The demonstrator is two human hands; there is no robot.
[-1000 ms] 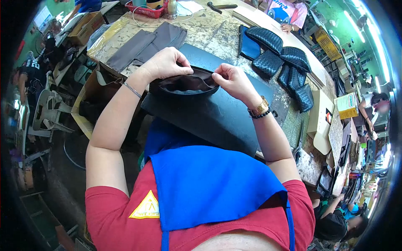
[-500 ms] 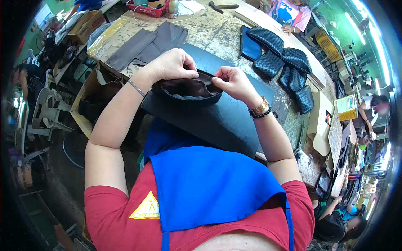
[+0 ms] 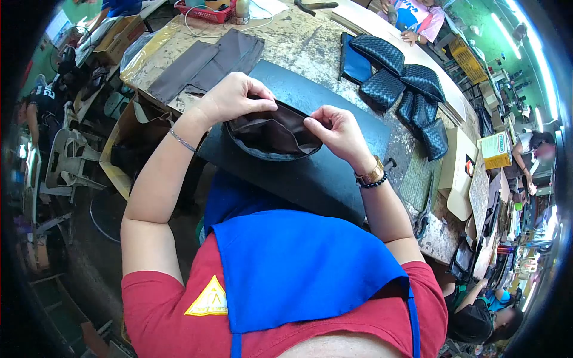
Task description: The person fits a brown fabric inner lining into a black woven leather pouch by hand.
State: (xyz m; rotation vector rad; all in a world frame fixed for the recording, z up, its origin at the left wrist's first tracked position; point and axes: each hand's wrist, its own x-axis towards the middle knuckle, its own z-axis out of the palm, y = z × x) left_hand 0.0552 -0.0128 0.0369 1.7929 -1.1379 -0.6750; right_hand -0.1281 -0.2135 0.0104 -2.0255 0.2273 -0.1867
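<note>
A small black pouch with brown lining (image 3: 268, 132) is held with its mouth spread wide, so the inside shows. My left hand (image 3: 237, 98) pinches its far rim on the left, thumb against fingers. On the other side my right hand (image 3: 339, 131) grips the rim at the right end, also between thumb and fingers. Beneath the pouch a dark flat board (image 3: 298, 186) extends over the table's near edge toward my blue apron (image 3: 298, 268). The outer face of the pouch is mostly hidden from above.
Several black woven pouches (image 3: 382, 89) lie to the right. Brown fabric pieces (image 3: 230, 56) are at the left, a red basket (image 3: 206, 13) and a hammer (image 3: 313, 7) farther back. Scissors (image 3: 422, 218) lie beside my right forearm. A co-worker's hand (image 3: 409, 37) rests across the table.
The pouch's mouth has opened wider and tilted toward me, showing more lining. My right hand has moved slightly right and down; my left has shifted slightly left.
</note>
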